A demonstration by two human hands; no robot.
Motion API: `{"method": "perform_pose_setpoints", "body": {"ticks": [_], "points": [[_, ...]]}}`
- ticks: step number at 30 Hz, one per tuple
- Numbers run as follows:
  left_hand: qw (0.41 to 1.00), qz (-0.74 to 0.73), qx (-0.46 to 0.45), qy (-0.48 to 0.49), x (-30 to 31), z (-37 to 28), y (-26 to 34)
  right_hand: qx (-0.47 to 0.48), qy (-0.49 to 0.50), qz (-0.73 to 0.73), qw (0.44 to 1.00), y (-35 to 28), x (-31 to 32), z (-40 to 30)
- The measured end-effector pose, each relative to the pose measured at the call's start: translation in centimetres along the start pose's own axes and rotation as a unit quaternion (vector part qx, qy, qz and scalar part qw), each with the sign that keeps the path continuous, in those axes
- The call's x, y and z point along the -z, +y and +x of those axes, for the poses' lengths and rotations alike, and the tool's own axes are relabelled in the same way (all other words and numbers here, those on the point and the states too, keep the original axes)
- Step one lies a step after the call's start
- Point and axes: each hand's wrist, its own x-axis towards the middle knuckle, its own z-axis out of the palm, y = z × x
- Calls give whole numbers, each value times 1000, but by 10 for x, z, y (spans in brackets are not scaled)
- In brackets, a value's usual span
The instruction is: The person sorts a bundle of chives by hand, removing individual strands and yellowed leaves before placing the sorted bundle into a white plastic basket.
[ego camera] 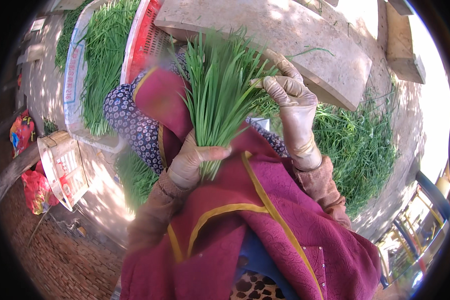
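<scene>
A bunch of garlic chives (pixel 215 97) is upright in my gloved left hand (pixel 189 161), held around the pale stem ends with the thumb across the front. The green blades fan out above the grip, over the magenta apron on my lap. My right hand (pixel 294 101), in a thin, pale glove, is at the bunch's right edge. Its thumb and forefinger pinch a yellowish leaf blade (pixel 255 83), while the other fingers are partly curled. The leaf's far end is lost among the other blades.
A stone slab (pixel 322 48) lies ahead. To the left are a white plastic tub (pixel 75 108) of chives and a red perforated basket (pixel 144 41). Loose greens (pixel 360 150) are heaped on the ground at right. A white crate (pixel 63 168) and red plastic bags (pixel 37 191) sit further left.
</scene>
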Motion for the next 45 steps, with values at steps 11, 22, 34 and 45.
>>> {"method": "perform_pose_setpoints", "body": {"ticks": [11, 22, 34, 45], "points": [[999, 25, -19, -32, -6, -3, 1, 38, -49, -152, 986, -4, 21, -1], [999, 44, -23, -15, -5, -3, -4, 90, -70, -130, 985, 8, -14, -11], [999, 15, -17, -46, -7, -1, -1, 43, -5, -68, 997, -13, 5, 5], [1000, -6, 2, -30, -1, 2, -7, -5, -80, 181, 980, -27, 71, 35]]}}
